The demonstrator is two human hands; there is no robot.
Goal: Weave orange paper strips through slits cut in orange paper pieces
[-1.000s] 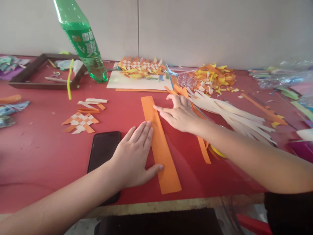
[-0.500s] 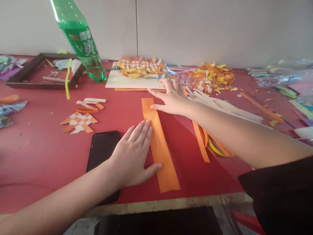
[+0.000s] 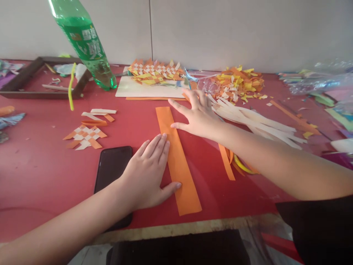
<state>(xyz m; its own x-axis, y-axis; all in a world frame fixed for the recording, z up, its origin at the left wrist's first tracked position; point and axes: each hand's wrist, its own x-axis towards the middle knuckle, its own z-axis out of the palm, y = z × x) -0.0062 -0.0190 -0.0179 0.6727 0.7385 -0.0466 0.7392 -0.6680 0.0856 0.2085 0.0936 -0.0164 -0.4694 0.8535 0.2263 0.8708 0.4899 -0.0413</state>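
Note:
A long strip of orange paper lies at a slant on the red table. My left hand rests flat along its left edge, with fingertips and thumb touching the paper. Over the strip's far right side, my right hand is spread, its thumb close to the paper's edge; I cannot tell whether it touches. Left of my left hand is a black phone, partly covered by my forearm. Beyond it lies a small woven piece of orange and white paper.
A green bottle stands beside a dark wooden frame at the back left. Woven paper pieces lie on a white sheet. At the back right are paper scraps and white strips.
My right hand has lifted off the strip's far end and moved slightly right. The paper there now lies flatter. My left hand stays on the strip.

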